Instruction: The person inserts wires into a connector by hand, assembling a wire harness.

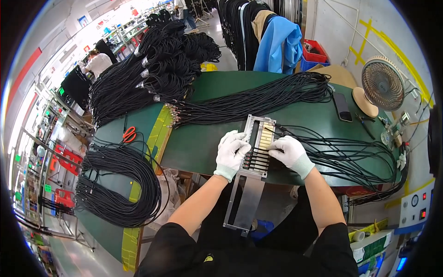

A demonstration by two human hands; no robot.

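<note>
A long metal fixture [254,174] with a pale slotted block [266,136] lies across the near edge of the green table and juts out toward me. Several black cables [260,160] lie side by side in its lower slots, and their lengths trail off to the right. My left hand [232,153], in a white glove, is closed at the fixture's left side, its fingertips at the end of a black cable. On the other side my gloved right hand [290,153] pinches the same cable near the block. The fingers partly hide the cable's tip.
Behind the fixture lies a long bundle of black cables [258,99]; a bigger heap [157,60] rises at the back left. Coiled cables [120,184] and orange-handled scissors [129,134] are on the left. A phone [341,106], pliers [366,125] and a fan [382,84] stand or lie right.
</note>
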